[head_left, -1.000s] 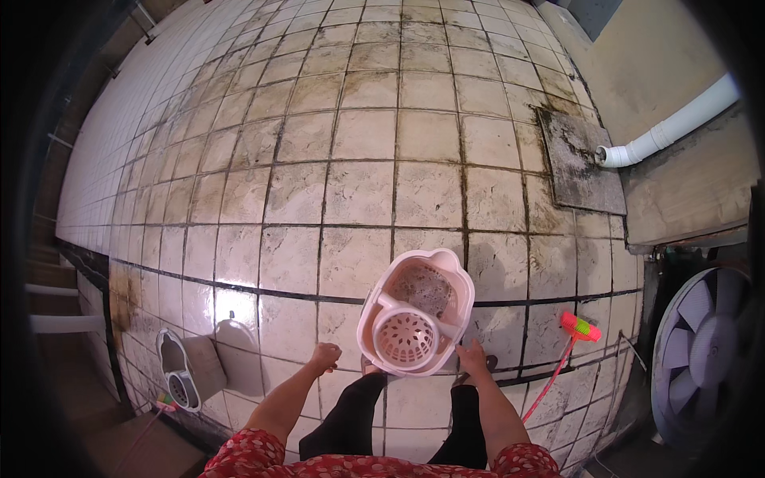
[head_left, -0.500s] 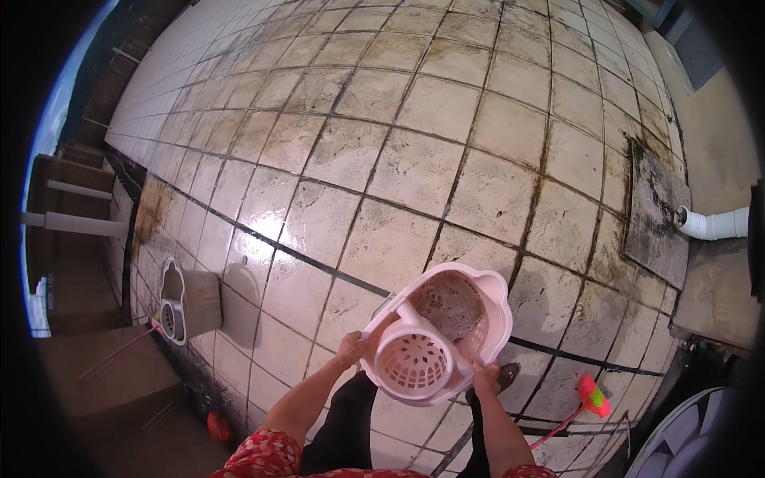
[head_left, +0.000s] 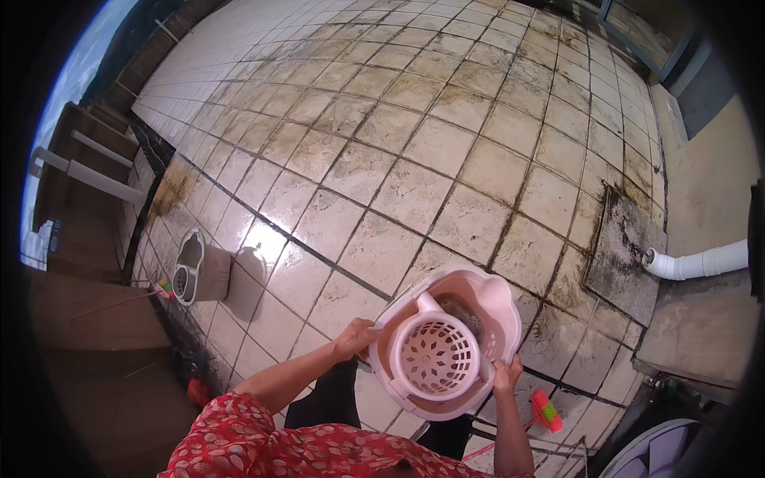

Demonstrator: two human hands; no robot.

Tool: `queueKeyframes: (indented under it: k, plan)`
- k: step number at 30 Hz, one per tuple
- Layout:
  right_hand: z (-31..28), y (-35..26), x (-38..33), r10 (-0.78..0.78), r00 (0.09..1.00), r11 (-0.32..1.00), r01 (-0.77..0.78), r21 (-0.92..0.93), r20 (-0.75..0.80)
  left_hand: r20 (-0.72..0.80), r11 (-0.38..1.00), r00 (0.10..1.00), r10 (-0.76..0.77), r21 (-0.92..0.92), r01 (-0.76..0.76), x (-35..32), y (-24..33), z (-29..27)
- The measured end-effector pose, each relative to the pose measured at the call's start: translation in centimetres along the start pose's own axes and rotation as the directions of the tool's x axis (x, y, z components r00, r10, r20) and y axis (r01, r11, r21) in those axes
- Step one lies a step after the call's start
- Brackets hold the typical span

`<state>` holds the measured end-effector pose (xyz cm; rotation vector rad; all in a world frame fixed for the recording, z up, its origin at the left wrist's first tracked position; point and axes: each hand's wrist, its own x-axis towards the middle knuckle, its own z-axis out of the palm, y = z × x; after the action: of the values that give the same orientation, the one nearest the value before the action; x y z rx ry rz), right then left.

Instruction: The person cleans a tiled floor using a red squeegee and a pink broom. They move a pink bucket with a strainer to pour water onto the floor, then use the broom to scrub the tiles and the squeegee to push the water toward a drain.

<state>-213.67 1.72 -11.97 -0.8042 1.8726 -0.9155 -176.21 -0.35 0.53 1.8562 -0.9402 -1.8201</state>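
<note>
A pink mop bucket (head_left: 500, 307) with a round slotted wringer basket (head_left: 434, 356) hangs in front of me, clear of the floor as far as I can see. Its wringer side faces me, and murky brown water (head_left: 460, 312) shows partly beyond the basket. My left hand (head_left: 356, 338) is closed on the rim at the left side. On the right side, my right hand (head_left: 506, 374) grips the rim near the wringer end. Both forearms reach up from the lower edge. The fingers under the rim are partly hidden.
A second, beige mop bucket (head_left: 209, 271) stands on the tiled floor (head_left: 382, 183) to the left, near a broom (head_left: 163, 288). An orange and green broom head (head_left: 547, 410) lies at my right. A white pipe (head_left: 697, 263) juts from the right wall above a stained slab (head_left: 625, 243).
The bucket has come up closer to me and changed its tilt, so less of the brown water shows and the wringer looks larger. My view has shifted too. Both hands keep their hold.
</note>
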Motion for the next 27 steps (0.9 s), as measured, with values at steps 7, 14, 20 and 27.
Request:
queueKeyframes:
  k: [7, 14, 20, 27]
  plan:
    - [-11.5, -10.1, -0.2, -0.057, 0.989, 0.942, 0.008, -0.337, -0.136, 0.068, 0.959, 0.978, 0.199, 0.189, -0.209, -1.7, 6.3, 5.5]
    - [-21.5, -15.1, 0.8, -0.082, 0.955, 0.986, 0.035, -0.166, -0.284, 0.093, 0.975, 0.979, 0.179, 0.117, -0.189, -4.5, 21.7, 16.2]
    - [-25.7, -20.2, 4.0, -0.090, 0.935, 0.986, 0.131, 0.100, -0.344, 0.055, 0.980, 0.984, 0.167, 0.104, -0.172, -2.6, 29.7, 20.4]
    - [-29.0, -25.6, 13.3, -0.077, 0.956, 0.987, 0.114, 0.114, -0.284, 0.022, 0.985, 0.985, 0.172, -0.021, -0.171, 1.6, 38.8, 24.2]
